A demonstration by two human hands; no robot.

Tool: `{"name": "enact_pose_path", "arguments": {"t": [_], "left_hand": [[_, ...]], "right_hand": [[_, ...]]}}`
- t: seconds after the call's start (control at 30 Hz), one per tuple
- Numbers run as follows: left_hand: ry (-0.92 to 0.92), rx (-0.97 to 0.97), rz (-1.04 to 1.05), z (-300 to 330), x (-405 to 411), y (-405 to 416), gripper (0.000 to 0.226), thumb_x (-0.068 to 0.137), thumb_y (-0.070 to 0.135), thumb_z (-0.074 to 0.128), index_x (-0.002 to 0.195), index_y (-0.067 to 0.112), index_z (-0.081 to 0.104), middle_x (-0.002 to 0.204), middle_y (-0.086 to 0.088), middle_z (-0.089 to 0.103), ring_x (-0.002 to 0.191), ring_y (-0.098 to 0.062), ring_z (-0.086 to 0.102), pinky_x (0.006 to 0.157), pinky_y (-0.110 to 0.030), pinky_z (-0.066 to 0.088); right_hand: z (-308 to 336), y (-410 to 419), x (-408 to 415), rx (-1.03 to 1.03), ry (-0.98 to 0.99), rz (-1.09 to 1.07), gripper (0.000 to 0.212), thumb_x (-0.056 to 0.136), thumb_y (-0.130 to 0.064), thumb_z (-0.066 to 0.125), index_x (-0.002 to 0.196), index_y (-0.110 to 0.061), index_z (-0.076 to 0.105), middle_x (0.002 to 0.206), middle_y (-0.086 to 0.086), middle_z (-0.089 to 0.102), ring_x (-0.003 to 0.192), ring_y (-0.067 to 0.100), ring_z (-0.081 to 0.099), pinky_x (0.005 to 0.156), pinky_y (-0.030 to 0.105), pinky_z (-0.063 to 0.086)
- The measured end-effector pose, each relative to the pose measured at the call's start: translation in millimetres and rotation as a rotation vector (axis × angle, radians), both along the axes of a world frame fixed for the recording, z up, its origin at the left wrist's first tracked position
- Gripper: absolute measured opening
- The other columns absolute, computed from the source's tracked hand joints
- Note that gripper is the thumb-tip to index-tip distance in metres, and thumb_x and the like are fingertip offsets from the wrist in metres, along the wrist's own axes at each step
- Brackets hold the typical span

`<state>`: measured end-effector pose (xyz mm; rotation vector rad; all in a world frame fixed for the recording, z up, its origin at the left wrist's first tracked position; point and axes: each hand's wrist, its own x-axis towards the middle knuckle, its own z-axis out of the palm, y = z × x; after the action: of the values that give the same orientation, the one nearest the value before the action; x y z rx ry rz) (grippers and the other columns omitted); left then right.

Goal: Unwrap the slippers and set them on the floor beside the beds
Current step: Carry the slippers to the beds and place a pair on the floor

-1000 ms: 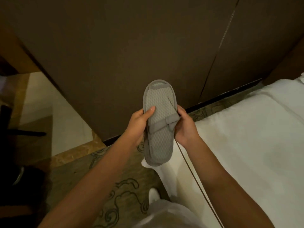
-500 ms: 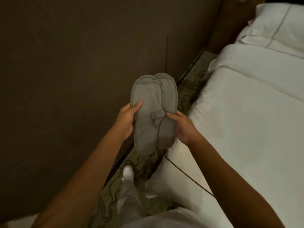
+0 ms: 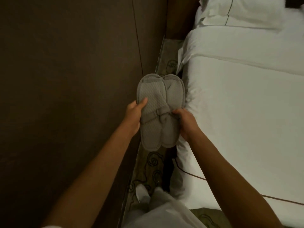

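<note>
Since 0.5 s ago the view has swung further toward the bed, so the wall panel now fills the left half and a pillow shows at top right; the two slippers sit less fanned, nearly side by side with one overlapping the other, and the hands remain on them.

Nearest: pale trousers (image 3: 164, 209) and a white-shod foot (image 3: 142, 194) on the patterned carpet (image 3: 153, 163), in the narrow strip between wall and bed.

Both forearms reach forward and converge at frame centre. Left hand (image 3: 133, 116): thumb laid on the waffle-textured upper of the left slipper (image 3: 150, 112), fingers wrapped behind its edge, so it grips that slipper from the left side. Right hand (image 3: 186, 122): fingers curled round the right edge of the right slipper (image 3: 172, 102), fingertips pinching at the knotted grey band (image 3: 162, 113) that crosses both slippers at mid-length. Band is intact, pair bound together.

Slippers are held in the air above the carpet strip, toes pointing away, just beside the bed edge; not on the floor.

No readable label, logo or writing on slippers or bedding.

Further off: white bed (image 3: 243, 104) with a thin dark piping line, white pillow (image 3: 238, 11) at its head, dark brown wall panel (image 3: 69, 79).
</note>
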<state>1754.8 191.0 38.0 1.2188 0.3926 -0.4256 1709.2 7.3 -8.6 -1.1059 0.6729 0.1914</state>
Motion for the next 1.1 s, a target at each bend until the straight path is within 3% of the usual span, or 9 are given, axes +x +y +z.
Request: {"name": "enact_pose_path", "arguments": {"t": [0.1, 0.23, 0.37, 0.5, 0.63, 0.73, 0.8, 0.97, 1.1], "left_hand": [[0.030, -0.040, -0.037, -6, 24, -9, 0.024, 0.098, 0.021, 0.061, 0.118, 0.008, 0.065, 0.115, -0.009, 0.072, 0.102, -0.020, 0.071, 0.080, -0.034, 0.060], [0.066, -0.056, -0.047, -13, 59, -21, 0.028, 0.098, 0.019, 0.060, 0.123, 0.005, 0.063, 0.116, -0.010, 0.071, 0.104, -0.022, 0.069, 0.085, -0.037, 0.058], [0.101, -0.049, -0.022, -21, 110, -33, 0.022, 0.098, 0.018, 0.060, 0.117, 0.007, 0.064, 0.121, -0.013, 0.069, 0.109, -0.026, 0.067, 0.092, -0.042, 0.054], [0.111, -0.028, -0.025, -29, 161, -50, 0.027, 0.098, 0.019, 0.059, 0.123, 0.007, 0.063, 0.121, -0.013, 0.069, 0.110, -0.027, 0.067, 0.093, -0.043, 0.055], [0.113, -0.029, -0.069, -48, 198, -73, 0.019, 0.099, 0.019, 0.058, 0.117, 0.015, 0.065, 0.122, -0.011, 0.070, 0.109, -0.025, 0.068, 0.088, -0.040, 0.057], [0.157, -0.054, -0.084, -66, 223, -89, 0.020, 0.100, 0.018, 0.056, 0.118, 0.016, 0.065, 0.122, -0.010, 0.070, 0.107, -0.023, 0.069, 0.081, -0.036, 0.059], [0.171, -0.053, -0.094, -77, 241, -97, 0.029, 0.100, 0.018, 0.056, 0.129, 0.014, 0.061, 0.124, -0.009, 0.068, 0.112, -0.024, 0.067, 0.084, -0.036, 0.058], [0.230, 0.008, -0.061, -107, 293, -103, 0.039, 0.100, 0.018, 0.056, 0.139, 0.012, 0.055, 0.129, -0.012, 0.065, 0.118, -0.029, 0.063, 0.101, -0.047, 0.051], [0.307, 0.179, -0.053, -135, 334, -103, 0.033, 0.094, 0.019, 0.057, 0.126, 0.011, 0.061, 0.122, -0.014, 0.063, 0.110, -0.032, 0.062, 0.089, -0.044, 0.055]], "right_hand": [[-4, -7, 18, -0.015, 0.030, -0.048, 0.023, 0.075, -0.019, 0.067, 0.098, -0.015, 0.074, 0.092, 0.009, 0.078, 0.092, 0.029, 0.072, 0.070, 0.036, 0.059], [-12, -15, 50, -0.004, 0.059, -0.055, 0.029, 0.077, -0.018, 0.066, 0.104, -0.011, 0.072, 0.102, 0.015, 0.075, 0.098, 0.033, 0.069, 0.085, 0.046, 0.057], [-17, -27, 104, -0.011, 0.092, -0.019, 0.021, 0.076, -0.021, 0.066, 0.094, -0.016, 0.075, 0.089, 0.008, 0.077, 0.094, 0.030, 0.069, 0.077, 0.039, 0.056], [-20, -44, 153, -0.113, 0.138, 0.006, 0.025, 0.072, -0.028, 0.066, 0.092, -0.015, 0.073, 0.102, 0.016, 0.073, 0.100, 0.035, 0.066, 0.090, 0.049, 0.053], [-30, -69, 184, -0.220, 0.114, 0.025, 0.033, 0.075, -0.033, 0.066, 0.104, -0.018, 0.064, 0.108, 0.013, 0.067, 0.100, 0.032, 0.065, 0.078, 0.042, 0.055], [-44, -85, 202, -0.319, 0.124, 0.009, 0.043, 0.081, -0.035, 0.064, 0.121, -0.021, 0.058, 0.114, 0.007, 0.064, 0.101, 0.026, 0.064, 0.082, 0.044, 0.057], [-54, -94, 215, -0.398, 0.132, -0.043, 0.046, 0.084, -0.033, 0.063, 0.127, -0.020, 0.054, 0.114, 0.004, 0.063, 0.101, 0.023, 0.063, 0.086, 0.045, 0.057], [-76, -114, 251, -0.415, 0.184, -0.154, 0.028, 0.088, -0.026, 0.060, 0.115, -0.022, 0.055, 0.107, 0.002, 0.064, 0.096, 0.020, 0.063, 0.075, 0.038, 0.057], [-101, -119, 283, -0.419, 0.221, -0.127, 0.017, 0.085, -0.026, 0.061, 0.101, -0.027, 0.059, 0.100, 0.001, 0.066, 0.093, 0.022, 0.066, 0.076, 0.040, 0.059]]}}
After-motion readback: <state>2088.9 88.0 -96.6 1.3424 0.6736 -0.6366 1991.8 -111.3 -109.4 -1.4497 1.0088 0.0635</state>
